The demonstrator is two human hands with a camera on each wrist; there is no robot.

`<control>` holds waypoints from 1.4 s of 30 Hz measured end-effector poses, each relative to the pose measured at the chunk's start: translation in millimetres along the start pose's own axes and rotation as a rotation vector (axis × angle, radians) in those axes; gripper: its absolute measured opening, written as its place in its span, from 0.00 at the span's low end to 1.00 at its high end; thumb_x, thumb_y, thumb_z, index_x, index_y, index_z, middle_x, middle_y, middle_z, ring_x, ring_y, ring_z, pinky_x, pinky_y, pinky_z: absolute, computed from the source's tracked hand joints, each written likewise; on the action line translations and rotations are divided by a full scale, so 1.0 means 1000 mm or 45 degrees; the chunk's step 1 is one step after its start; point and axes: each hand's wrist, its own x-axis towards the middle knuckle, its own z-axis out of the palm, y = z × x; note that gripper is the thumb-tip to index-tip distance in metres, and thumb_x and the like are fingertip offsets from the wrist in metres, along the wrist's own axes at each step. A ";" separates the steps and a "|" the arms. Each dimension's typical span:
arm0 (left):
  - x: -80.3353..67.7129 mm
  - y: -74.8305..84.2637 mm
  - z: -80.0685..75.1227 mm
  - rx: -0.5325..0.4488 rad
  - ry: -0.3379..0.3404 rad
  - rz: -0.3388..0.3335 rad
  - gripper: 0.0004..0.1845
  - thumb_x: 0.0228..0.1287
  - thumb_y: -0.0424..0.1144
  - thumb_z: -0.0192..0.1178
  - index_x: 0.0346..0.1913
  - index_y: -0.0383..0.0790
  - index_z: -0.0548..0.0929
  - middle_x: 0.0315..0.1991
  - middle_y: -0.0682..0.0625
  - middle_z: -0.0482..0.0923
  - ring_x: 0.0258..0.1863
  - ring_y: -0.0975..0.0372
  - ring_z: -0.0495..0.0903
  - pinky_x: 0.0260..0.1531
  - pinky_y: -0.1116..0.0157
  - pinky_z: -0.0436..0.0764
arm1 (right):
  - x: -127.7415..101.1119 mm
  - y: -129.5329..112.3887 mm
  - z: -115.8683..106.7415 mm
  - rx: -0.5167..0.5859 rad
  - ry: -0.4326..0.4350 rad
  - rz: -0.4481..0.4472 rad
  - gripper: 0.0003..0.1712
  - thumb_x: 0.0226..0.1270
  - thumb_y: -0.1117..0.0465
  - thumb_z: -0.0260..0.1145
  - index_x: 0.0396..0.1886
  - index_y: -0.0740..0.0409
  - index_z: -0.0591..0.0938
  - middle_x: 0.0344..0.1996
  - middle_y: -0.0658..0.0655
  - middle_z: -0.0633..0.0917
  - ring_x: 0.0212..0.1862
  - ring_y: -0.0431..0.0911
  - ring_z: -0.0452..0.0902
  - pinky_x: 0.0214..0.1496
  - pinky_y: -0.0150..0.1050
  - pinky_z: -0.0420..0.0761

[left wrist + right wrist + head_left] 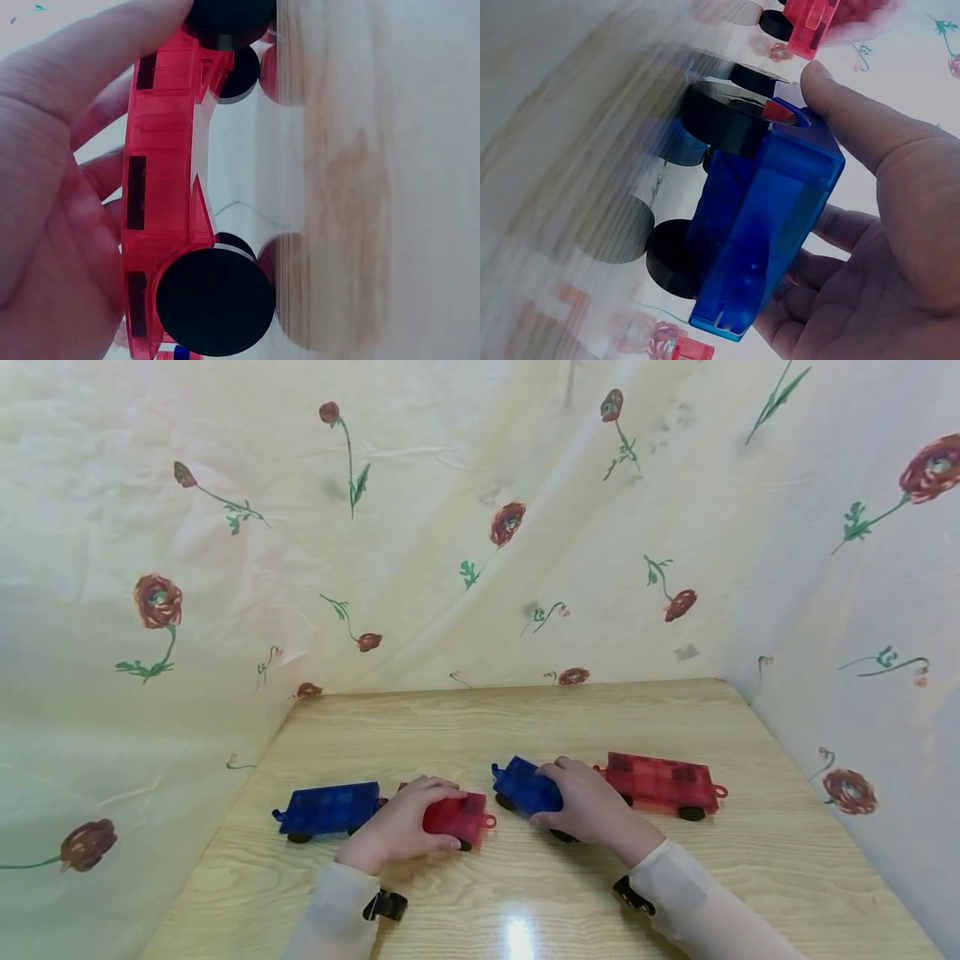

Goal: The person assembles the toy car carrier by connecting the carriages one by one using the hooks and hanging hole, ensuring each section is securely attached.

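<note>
My left hand grips a translucent red toy train car from above, thumb on the near side. In the left wrist view this red car has its black wheels on the table. My right hand holds a translucent blue toy train car, set at an angle, its hook pointing left toward the red car's ring. A gap separates the hook from the ring. The right wrist view shows the blue car's end between thumb and fingers, with the fingers partly hidden behind it.
A second blue train car stands at the left, close behind the held red one; my hand partly hides their joint. Another red train car with an end ring stands right of my right hand. Flowered cloth surrounds the wooden table.
</note>
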 end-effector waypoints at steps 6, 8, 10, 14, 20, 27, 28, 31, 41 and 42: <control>0.000 -0.001 0.002 -0.054 -0.001 -0.038 0.37 0.47 0.61 0.71 0.64 0.69 0.73 0.61 0.67 0.66 0.67 0.54 0.59 0.49 0.51 0.78 | 0.000 -0.001 0.002 0.010 -0.001 0.020 0.43 0.47 0.36 0.75 0.61 0.50 0.77 0.50 0.54 0.78 0.50 0.50 0.73 0.50 0.52 0.79; 0.001 -0.001 0.002 -0.063 -0.002 -0.049 0.37 0.46 0.61 0.70 0.63 0.70 0.73 0.62 0.67 0.66 0.70 0.50 0.55 0.50 0.48 0.77 | 0.000 -0.001 0.002 0.006 0.005 0.017 0.42 0.47 0.36 0.75 0.61 0.50 0.77 0.51 0.55 0.78 0.50 0.50 0.73 0.50 0.52 0.79; 0.001 -0.001 0.003 -0.064 -0.001 -0.057 0.37 0.46 0.62 0.70 0.63 0.71 0.73 0.62 0.66 0.66 0.70 0.49 0.54 0.51 0.47 0.76 | 0.001 -0.001 0.003 0.002 0.011 0.012 0.42 0.48 0.36 0.75 0.61 0.50 0.77 0.51 0.55 0.78 0.50 0.50 0.73 0.50 0.51 0.79; 0.000 -0.002 0.003 -0.066 0.010 -0.059 0.36 0.45 0.62 0.70 0.63 0.71 0.73 0.62 0.66 0.67 0.70 0.48 0.55 0.51 0.47 0.76 | 0.000 -0.002 0.003 -0.012 0.008 0.012 0.41 0.48 0.36 0.75 0.61 0.50 0.77 0.52 0.55 0.78 0.51 0.50 0.73 0.51 0.51 0.79; 0.000 -0.004 0.004 -0.058 0.042 -0.050 0.36 0.44 0.63 0.71 0.61 0.71 0.75 0.61 0.68 0.67 0.62 0.60 0.65 0.51 0.55 0.77 | 0.000 -0.001 0.004 -0.040 0.009 0.010 0.41 0.49 0.36 0.74 0.61 0.49 0.77 0.52 0.54 0.78 0.51 0.50 0.73 0.51 0.51 0.78; -0.003 -0.007 0.003 -0.058 0.062 -0.057 0.35 0.44 0.63 0.71 0.61 0.70 0.76 0.62 0.67 0.67 0.62 0.60 0.65 0.52 0.55 0.76 | 0.000 -0.001 0.004 -0.032 0.025 -0.004 0.40 0.49 0.37 0.75 0.60 0.48 0.78 0.51 0.54 0.78 0.51 0.49 0.73 0.51 0.51 0.79; -0.003 -0.007 0.003 -0.062 0.065 -0.057 0.35 0.44 0.63 0.71 0.61 0.70 0.76 0.62 0.67 0.67 0.62 0.59 0.65 0.52 0.54 0.77 | 0.000 -0.002 0.003 -0.028 0.029 -0.010 0.39 0.49 0.37 0.75 0.60 0.48 0.78 0.51 0.53 0.78 0.51 0.49 0.73 0.50 0.51 0.79; -0.004 -0.009 0.003 -0.071 0.070 -0.061 0.35 0.44 0.63 0.71 0.61 0.70 0.75 0.62 0.67 0.66 0.62 0.58 0.65 0.52 0.54 0.77 | 0.000 -0.002 0.004 -0.028 0.029 -0.022 0.39 0.49 0.38 0.75 0.60 0.48 0.78 0.51 0.52 0.78 0.50 0.49 0.73 0.50 0.51 0.79; -0.007 -0.014 0.001 -0.080 0.101 -0.092 0.35 0.44 0.64 0.71 0.61 0.72 0.75 0.61 0.69 0.66 0.61 0.60 0.65 0.47 0.58 0.79 | 0.001 0.003 0.007 -0.049 0.042 -0.105 0.39 0.49 0.37 0.74 0.60 0.47 0.77 0.50 0.50 0.78 0.50 0.47 0.74 0.53 0.49 0.78; -0.007 -0.015 0.000 -0.086 0.103 -0.094 0.35 0.44 0.63 0.71 0.61 0.72 0.75 0.61 0.69 0.66 0.61 0.60 0.65 0.47 0.58 0.79 | 0.001 0.003 0.008 -0.050 0.043 -0.115 0.39 0.50 0.37 0.74 0.60 0.47 0.77 0.50 0.50 0.78 0.51 0.47 0.74 0.53 0.49 0.77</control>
